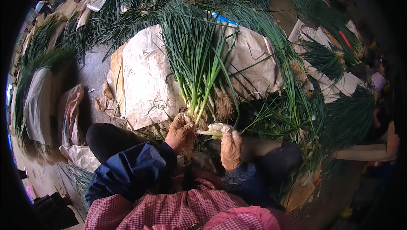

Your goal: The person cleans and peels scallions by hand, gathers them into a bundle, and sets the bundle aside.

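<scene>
A bunch of green onions (186, 56) lies in front of me, its long leaves pointing away and its pale stems toward me. My left hand (180, 133) is closed around the root end of the stems. Close beside it, my right hand (230, 147) pinches a short pale-green strip of onion stalk (208, 132), whose other end reaches my left fingers. Both hands look gloved or coated with dirt. Brown, stringy onion roots (224, 105) show just beyond my right hand. Beneath the bunch lies a soiled white sack (148, 81).
My bent knees (112, 143) flank the work. Loose onions (275, 120) lie to the right, with more onion heaps (127, 1) at the back and a covered heap (40, 107) at the left. People (43, 6) appear at the far left; another person's arm (364, 151) enters from the right.
</scene>
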`<move>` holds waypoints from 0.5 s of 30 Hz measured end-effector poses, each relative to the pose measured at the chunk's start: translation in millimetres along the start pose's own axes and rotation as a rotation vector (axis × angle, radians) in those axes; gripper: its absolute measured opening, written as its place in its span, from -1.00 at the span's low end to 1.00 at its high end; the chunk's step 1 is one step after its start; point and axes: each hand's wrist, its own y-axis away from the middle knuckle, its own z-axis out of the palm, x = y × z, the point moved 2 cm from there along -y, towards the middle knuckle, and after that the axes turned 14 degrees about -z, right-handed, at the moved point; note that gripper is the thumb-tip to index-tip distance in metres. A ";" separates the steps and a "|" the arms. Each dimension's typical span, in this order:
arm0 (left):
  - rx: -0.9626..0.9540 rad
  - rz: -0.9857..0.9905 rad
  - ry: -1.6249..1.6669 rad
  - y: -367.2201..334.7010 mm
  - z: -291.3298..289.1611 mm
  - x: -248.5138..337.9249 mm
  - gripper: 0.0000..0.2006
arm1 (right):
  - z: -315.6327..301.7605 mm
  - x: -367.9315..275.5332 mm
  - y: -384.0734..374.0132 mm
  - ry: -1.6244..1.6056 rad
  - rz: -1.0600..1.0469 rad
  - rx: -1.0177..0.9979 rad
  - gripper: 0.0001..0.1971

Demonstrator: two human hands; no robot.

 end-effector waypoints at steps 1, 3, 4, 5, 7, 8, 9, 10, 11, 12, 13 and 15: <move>0.024 -0.049 0.003 1.4 8.3 8.1 -0.89 | -3.1 -8.0 -8.0 -0.293 0.031 0.107 -0.72; 0.095 -0.193 0.090 11.8 8.2 32.7 -0.97 | -16.0 -17.1 -17.3 -0.424 0.227 -0.038 -0.69; 0.103 -0.298 0.306 12.3 2.9 38.7 -0.93 | -11.5 -12.3 -22.9 -0.287 0.274 -0.154 -0.69; 0.097 -0.424 0.522 13.7 -0.9 39.3 -0.86 | -9.6 -9.1 -26.3 -0.133 0.322 -0.250 -0.68; -0.377 -0.470 0.703 15.9 -2.5 29.3 -0.70 | 8.4 14.2 -43.6 -0.241 0.359 -0.270 -0.73; -0.444 -0.494 0.649 19.6 9.4 25.1 -0.72 | 15.7 21.3 -54.2 -0.297 0.354 -0.285 -0.76; -0.509 -0.525 0.594 24.8 21.7 19.3 -0.73 | 22.4 25.0 -64.7 -0.355 0.350 -0.293 -0.79; -0.330 -0.486 0.473 39.2 25.9 17.9 -0.73 | 36.9 31.0 -78.1 -0.315 0.374 -0.345 -0.80; -0.111 -0.397 0.136 45.9 21.1 13.9 -0.69 | 48.9 38.5 -87.7 -0.272 0.396 -0.394 -0.81; -0.063 -0.276 -0.039 51.9 14.5 14.1 -0.69 | 59.5 50.5 -89.9 -0.187 0.393 -0.340 -0.85; -0.019 -0.154 -0.209 53.8 7.1 11.1 -0.69 | 63.8 54.7 -91.3 -0.177 0.393 -0.372 -0.87; -0.506 -0.326 0.474 35.1 -35.5 -12.4 -0.72 | 90.6 63.7 -68.6 -0.192 0.442 -0.202 -0.88</move>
